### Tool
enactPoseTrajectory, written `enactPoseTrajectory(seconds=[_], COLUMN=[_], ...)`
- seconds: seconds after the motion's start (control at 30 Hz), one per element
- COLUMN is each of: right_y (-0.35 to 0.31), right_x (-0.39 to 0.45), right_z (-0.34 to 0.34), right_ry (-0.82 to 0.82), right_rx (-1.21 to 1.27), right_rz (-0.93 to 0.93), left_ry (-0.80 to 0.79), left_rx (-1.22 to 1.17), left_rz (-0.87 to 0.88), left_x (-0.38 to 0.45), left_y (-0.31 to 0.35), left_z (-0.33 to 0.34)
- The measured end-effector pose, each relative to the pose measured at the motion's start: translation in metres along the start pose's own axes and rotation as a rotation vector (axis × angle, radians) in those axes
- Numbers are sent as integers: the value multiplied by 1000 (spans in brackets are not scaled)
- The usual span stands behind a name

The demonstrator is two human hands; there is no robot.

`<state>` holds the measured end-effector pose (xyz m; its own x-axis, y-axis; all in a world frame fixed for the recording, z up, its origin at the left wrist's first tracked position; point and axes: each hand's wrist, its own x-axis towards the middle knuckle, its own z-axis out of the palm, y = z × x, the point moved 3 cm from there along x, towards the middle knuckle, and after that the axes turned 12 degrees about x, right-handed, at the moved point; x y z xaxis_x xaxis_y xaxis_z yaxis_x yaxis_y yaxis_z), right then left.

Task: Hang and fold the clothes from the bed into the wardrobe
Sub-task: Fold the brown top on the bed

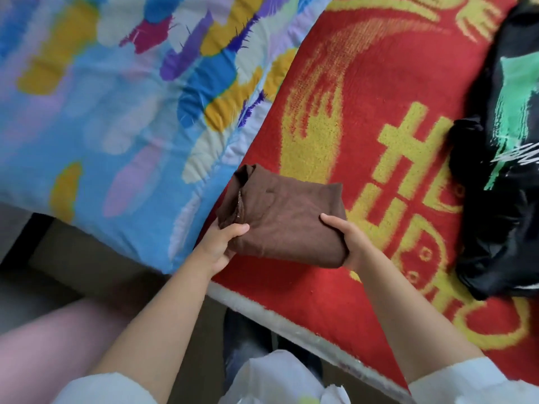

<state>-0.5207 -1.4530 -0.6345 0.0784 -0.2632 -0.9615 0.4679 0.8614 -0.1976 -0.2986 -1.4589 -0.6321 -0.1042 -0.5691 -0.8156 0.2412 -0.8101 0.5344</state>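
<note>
Already folded into a compact block, the brown garment (280, 220) sits near the front edge of the bed, on the red and yellow blanket (364, 112), just beside the edge of the patterned quilt (116, 97). The left hand (218, 246) grips its near left corner and the right hand (347, 243) its near right corner, thumbs on top and fingers curled under, so the folds seem less likely to slip when it is lifted; that reads as readiness to carry it to the wardrobe. A black garment with green print (501, 170) lies crumpled toward the blanket's right edge, well apart, apparently not yet folded.
</note>
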Motion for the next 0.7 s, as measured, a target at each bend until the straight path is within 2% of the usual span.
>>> enactPoseTrajectory(seconds=[0.07,0.13,0.2,0.27,0.4,0.57,0.7], right_y=[26,38,57,58,102,210,331], right_x=[-19,-37,-64,-81,-144,-219,-292], right_z=[2,6,29,46,109,197,244], right_ry=[-51,-117,-239,-284,-445,-771,-992], right_rx=[-11,-47,-158,-263,-535,-819,-986], right_rz=[37,-19,-138,-265,-390,-399,-416], left_ry=[-21,6,97,142,336,686,875], left_rx=[-27,-57,-122,-169,-327,-340,-395], left_rz=[26,36,101,153,301,463,554], left_x=[-38,-65,-118,-148,-253,-391,-513], left_y=[-13,-28,-43,-51,-91,-139,-207], left_z=[-14,-25,-47,-52,-92,-168,-223])
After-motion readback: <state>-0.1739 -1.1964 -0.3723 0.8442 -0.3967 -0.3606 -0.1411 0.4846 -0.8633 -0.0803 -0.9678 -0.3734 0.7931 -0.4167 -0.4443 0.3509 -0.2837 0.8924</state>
